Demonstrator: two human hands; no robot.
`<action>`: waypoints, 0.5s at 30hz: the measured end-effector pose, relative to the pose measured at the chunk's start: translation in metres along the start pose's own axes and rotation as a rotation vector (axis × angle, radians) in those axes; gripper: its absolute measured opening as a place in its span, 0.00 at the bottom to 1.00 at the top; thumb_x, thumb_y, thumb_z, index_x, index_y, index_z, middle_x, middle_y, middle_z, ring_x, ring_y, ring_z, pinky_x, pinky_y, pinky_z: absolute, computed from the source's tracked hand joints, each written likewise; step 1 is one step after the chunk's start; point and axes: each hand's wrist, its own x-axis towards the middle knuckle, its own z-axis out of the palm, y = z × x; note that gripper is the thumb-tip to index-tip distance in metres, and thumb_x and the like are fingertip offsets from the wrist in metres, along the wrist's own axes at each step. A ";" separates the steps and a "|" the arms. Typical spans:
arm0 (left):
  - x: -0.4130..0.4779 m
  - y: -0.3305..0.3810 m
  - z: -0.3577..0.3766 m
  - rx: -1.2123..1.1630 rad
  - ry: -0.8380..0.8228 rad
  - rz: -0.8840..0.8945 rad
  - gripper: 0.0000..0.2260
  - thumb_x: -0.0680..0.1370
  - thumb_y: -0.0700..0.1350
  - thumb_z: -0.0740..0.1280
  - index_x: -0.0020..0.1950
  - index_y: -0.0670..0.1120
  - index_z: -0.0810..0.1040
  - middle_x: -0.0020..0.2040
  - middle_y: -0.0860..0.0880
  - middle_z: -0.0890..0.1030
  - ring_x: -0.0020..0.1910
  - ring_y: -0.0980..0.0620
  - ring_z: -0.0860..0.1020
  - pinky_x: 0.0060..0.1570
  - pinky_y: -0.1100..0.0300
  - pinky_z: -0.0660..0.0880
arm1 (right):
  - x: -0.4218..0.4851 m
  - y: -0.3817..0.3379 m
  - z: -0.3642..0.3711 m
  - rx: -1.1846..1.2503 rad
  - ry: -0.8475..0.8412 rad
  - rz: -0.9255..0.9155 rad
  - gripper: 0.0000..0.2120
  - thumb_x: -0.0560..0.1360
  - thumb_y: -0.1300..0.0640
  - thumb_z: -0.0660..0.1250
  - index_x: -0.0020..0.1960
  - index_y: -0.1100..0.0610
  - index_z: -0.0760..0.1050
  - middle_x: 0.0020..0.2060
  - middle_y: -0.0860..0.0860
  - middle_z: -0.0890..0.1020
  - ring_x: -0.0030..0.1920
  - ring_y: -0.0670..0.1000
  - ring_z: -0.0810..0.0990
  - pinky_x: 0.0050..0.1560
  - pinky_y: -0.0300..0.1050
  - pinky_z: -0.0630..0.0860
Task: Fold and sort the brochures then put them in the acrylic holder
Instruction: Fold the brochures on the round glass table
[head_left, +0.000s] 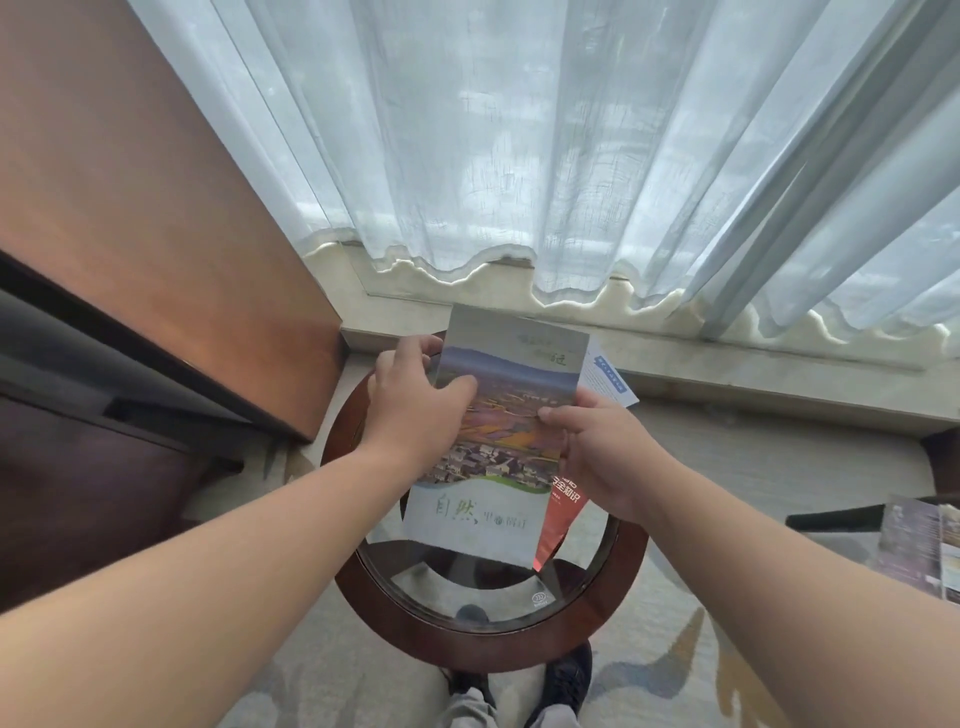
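A: Sheer white pleated curtains (571, 156) fill the top of the frame. Lower centre stands a round glass-topped table with a dark wooden rim (613, 587). Which step?

B: Sorting, I'd judge. At mid-frame a flat, folded landscape-photo paper brochure (498, 415) fronts a red brochure (561, 509). The left hand (410, 410) grips its left edge and the right hand (597, 452) pinches the right. Next: square the stack. No acrylic holder is visible.
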 end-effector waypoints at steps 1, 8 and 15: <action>0.000 0.001 0.000 -0.057 -0.052 -0.062 0.21 0.76 0.50 0.66 0.68 0.54 0.67 0.61 0.52 0.70 0.60 0.49 0.70 0.54 0.54 0.72 | 0.000 0.001 -0.003 0.020 -0.009 0.008 0.15 0.80 0.70 0.57 0.61 0.58 0.76 0.55 0.62 0.84 0.55 0.63 0.83 0.57 0.63 0.78; -0.001 -0.007 0.029 -0.229 -0.235 -0.173 0.13 0.78 0.41 0.63 0.57 0.57 0.77 0.49 0.51 0.84 0.50 0.45 0.82 0.53 0.43 0.80 | 0.007 0.016 -0.021 -0.146 0.111 0.051 0.16 0.77 0.68 0.60 0.60 0.53 0.75 0.54 0.59 0.84 0.53 0.61 0.84 0.54 0.62 0.81; 0.006 -0.031 0.079 -0.438 -0.430 -0.336 0.11 0.80 0.38 0.63 0.58 0.53 0.77 0.51 0.46 0.84 0.47 0.47 0.84 0.43 0.52 0.81 | 0.008 0.041 -0.064 -0.418 0.326 0.120 0.09 0.76 0.57 0.68 0.56 0.51 0.76 0.49 0.50 0.84 0.46 0.52 0.85 0.49 0.56 0.83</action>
